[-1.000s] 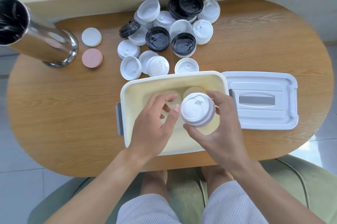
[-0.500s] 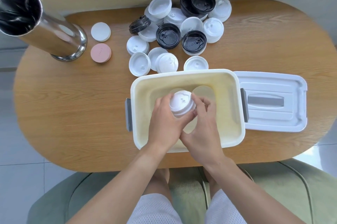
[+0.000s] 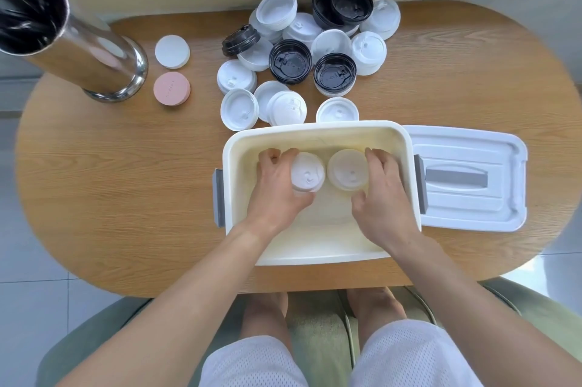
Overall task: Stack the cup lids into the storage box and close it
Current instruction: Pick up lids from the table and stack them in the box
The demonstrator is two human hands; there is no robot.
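Both hands were down inside the storage box (image 3: 318,131), each curled around its own stack of white lids. Fingers and thumb of the left hand (image 3: 277,188) were closed around the left lid stack (image 3: 307,173), thumb on the near side and fingertips on the far side. Just to the right of that grip, the right hand (image 3: 382,194) cupped the right lid stack (image 3: 348,169) in the same way, thumb near and fingers over the far right edge. The two stacks stood side by side, almost touching, between the two hands in the middle of the box. Whether they rested on the box floor could not be told.

Beyond the hands, past the far rim of the box, the loose pile of cup lids (image 3: 302,52) lay on the wooden table (image 3: 126,181), white ones mixed with a few black ones; the nearest white lid (image 3: 337,111) sat right against the far rim. Right of the right hand, the box cover (image 3: 466,178) lay flat on the table beside the box, its grey handle facing up. Far to the left of the left hand stood a steel tumbler (image 3: 82,49), with a white disc (image 3: 172,51) and a pink disc (image 3: 172,89) next to it.
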